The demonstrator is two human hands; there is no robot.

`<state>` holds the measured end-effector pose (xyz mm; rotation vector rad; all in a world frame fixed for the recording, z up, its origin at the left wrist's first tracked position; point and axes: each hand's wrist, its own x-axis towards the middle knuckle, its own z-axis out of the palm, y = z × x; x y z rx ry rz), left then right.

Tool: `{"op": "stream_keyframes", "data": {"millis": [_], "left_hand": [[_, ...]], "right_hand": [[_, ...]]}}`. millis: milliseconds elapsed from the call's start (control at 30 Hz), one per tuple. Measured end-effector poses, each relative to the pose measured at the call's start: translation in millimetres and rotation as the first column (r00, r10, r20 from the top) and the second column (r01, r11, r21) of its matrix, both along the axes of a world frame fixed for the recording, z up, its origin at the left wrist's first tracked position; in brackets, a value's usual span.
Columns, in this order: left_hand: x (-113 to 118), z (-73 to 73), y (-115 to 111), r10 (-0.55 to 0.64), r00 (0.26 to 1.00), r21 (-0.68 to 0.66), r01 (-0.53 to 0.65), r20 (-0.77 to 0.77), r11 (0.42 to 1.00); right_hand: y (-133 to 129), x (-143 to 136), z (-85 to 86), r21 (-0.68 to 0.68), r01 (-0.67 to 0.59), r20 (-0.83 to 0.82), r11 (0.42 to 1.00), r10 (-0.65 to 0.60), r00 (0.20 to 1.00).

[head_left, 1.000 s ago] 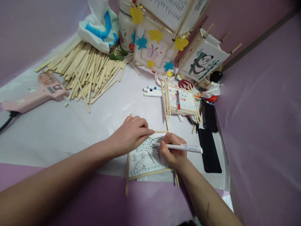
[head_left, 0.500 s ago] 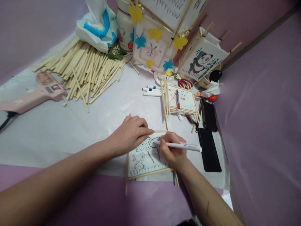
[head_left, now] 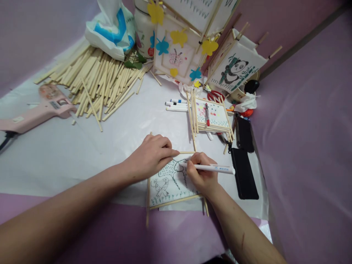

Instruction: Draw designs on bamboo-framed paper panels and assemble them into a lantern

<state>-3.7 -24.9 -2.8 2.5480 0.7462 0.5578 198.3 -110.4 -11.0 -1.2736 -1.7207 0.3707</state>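
A white drawing sheet (head_left: pixel 167 190) framed with thin wooden sticks lies near the table's front edge. It bears a dotted tree-like outline, a small figure sketch and green grass marks. My right hand (head_left: pixel 203 174) is closed around a white pen (head_left: pixel 217 168), its tip on the dotted outline. Resting on the upper left part of the sheet and frame is my left hand (head_left: pixel 154 157), fingers loosely bent and the index finger stretched along the top edge; it holds nothing.
Wooden sticks (head_left: pixel 96 80) are heaped at the back left, beside a pink glue gun (head_left: pixel 35 113). Behind the sheet are white markers (head_left: pixel 176 106) and a small stick frame (head_left: pixel 213 128). Two black phones (head_left: pixel 244 174) lie right. Decorated lanterns (head_left: pixel 236 69) stand behind.
The pen has tilted very slightly in my right hand. The whole view has shifted a little; my left hand keeps its place on the sheet.
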Motion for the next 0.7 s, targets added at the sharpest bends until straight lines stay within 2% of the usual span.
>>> {"op": "stream_keyframes", "data": {"millis": [533, 700], "left_hand": [[0.0, 0.8, -0.1, 0.001, 1.000, -0.015, -0.001, -0.015, 1.000], [-0.3, 0.5, 0.2, -0.001, 1.000, -0.013, 0.001, -0.015, 1.000]], "right_hand": [[-1.3, 1.1, 2.1, -0.003, -0.022, 0.009, 1.000, 0.022, 1.000], [-0.9, 1.1, 1.7, 0.037, -0.041, -0.002, 0.998, 0.041, 0.999]]}}
